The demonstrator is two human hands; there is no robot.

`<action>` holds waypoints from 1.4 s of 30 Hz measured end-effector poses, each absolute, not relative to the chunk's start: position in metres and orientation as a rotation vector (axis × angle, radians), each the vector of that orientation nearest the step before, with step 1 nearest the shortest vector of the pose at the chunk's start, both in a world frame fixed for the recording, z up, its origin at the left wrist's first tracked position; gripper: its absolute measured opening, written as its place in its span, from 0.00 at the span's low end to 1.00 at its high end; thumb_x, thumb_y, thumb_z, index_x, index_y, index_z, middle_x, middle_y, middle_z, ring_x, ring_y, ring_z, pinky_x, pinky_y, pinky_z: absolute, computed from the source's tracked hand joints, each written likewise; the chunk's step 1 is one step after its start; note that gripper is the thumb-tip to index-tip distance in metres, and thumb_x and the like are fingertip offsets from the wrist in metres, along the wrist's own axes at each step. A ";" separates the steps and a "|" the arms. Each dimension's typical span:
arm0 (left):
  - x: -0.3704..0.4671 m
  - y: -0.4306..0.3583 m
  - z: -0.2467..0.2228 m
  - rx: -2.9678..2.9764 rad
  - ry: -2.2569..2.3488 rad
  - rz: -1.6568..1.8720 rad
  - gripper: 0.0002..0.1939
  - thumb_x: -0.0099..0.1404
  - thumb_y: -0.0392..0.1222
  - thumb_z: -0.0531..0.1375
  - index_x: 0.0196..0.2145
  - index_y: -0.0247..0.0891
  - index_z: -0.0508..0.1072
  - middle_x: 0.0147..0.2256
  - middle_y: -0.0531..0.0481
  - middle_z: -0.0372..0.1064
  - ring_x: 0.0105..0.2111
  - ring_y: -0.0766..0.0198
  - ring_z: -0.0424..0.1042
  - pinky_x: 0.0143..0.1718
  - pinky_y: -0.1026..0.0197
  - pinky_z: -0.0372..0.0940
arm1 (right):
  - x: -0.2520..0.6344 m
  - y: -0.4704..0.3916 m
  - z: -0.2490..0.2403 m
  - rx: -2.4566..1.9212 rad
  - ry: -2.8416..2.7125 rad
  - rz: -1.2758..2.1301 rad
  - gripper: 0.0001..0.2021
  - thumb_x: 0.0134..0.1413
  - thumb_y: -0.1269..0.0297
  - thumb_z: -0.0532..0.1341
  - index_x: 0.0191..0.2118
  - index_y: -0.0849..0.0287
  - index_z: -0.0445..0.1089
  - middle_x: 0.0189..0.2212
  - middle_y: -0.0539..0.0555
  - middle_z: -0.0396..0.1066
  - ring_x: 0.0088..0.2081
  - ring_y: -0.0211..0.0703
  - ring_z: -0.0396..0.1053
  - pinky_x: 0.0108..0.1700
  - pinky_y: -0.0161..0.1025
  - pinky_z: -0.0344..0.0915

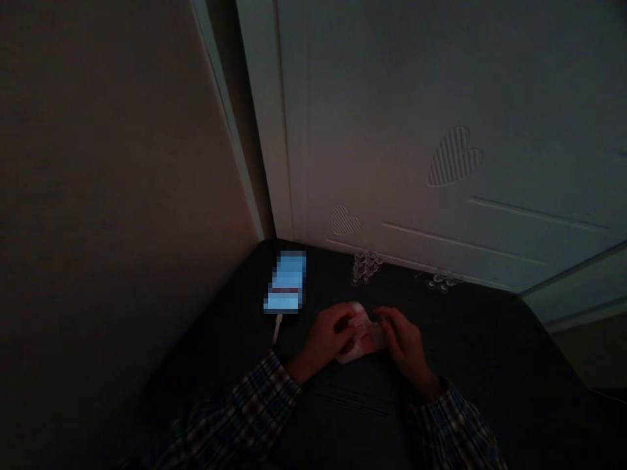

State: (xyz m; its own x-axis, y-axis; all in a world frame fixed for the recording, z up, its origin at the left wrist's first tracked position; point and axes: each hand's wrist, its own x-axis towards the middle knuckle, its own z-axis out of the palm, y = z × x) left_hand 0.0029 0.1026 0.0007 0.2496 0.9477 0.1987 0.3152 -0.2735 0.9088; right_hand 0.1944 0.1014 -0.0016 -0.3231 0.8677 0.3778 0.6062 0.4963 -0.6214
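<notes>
A pink and white item, soft or paper-like, lies low over the dark table between my hands. My left hand is closed on its left side, with the fingertips curled over its upper face. At its right edge, my right hand has bent fingers and touches or holds the item there. The light is dim, so fine detail of the item and the exact finger contact are hard to make out.
A lit phone with a white cable lies behind my left hand. Two clusters of small clear round pieces sit by the white panel at the table's back edge. A wall stands left.
</notes>
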 end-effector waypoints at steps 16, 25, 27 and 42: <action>0.001 0.108 0.000 1.750 1.210 1.004 0.12 0.62 0.39 0.53 0.39 0.39 0.74 0.38 0.50 0.74 0.37 0.62 0.71 0.39 0.64 0.62 | 0.182 0.103 -0.003 -1.206 -1.997 0.613 0.10 0.60 0.65 0.49 0.44 0.56 0.64 0.37 0.52 0.69 0.36 0.40 0.68 0.37 0.34 0.62; 0.001 0.106 0.005 1.821 1.399 0.953 0.09 0.57 0.42 0.58 0.23 0.35 0.70 0.21 0.55 0.65 0.22 0.68 0.63 0.24 0.68 0.55 | 0.185 0.104 0.001 -1.198 -2.003 0.602 0.12 0.61 0.67 0.47 0.44 0.57 0.65 0.36 0.52 0.70 0.36 0.38 0.68 0.38 0.33 0.61; 0.000 0.106 0.005 1.859 1.410 0.971 0.09 0.57 0.40 0.58 0.22 0.35 0.70 0.20 0.55 0.65 0.22 0.69 0.63 0.25 0.67 0.55 | 0.185 0.104 0.002 -1.209 -2.002 0.605 0.12 0.61 0.67 0.47 0.44 0.57 0.65 0.35 0.51 0.70 0.35 0.38 0.68 0.37 0.32 0.61; -0.004 0.112 -0.001 1.618 1.256 1.061 0.13 0.62 0.41 0.52 0.39 0.36 0.74 0.36 0.48 0.74 0.34 0.61 0.71 0.36 0.63 0.64 | 0.182 0.104 0.002 -1.231 -2.014 0.627 0.21 0.56 0.65 0.53 0.56 0.56 0.53 0.42 0.54 0.68 0.34 0.39 0.68 0.38 0.36 0.65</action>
State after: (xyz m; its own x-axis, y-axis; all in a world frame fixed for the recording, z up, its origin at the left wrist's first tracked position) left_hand -0.0043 0.1120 -0.0007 0.1511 0.9792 0.1351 0.2973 -0.1754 0.9385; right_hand 0.1818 0.1037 0.0022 -0.3168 0.8991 0.3020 0.5685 0.4349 -0.6984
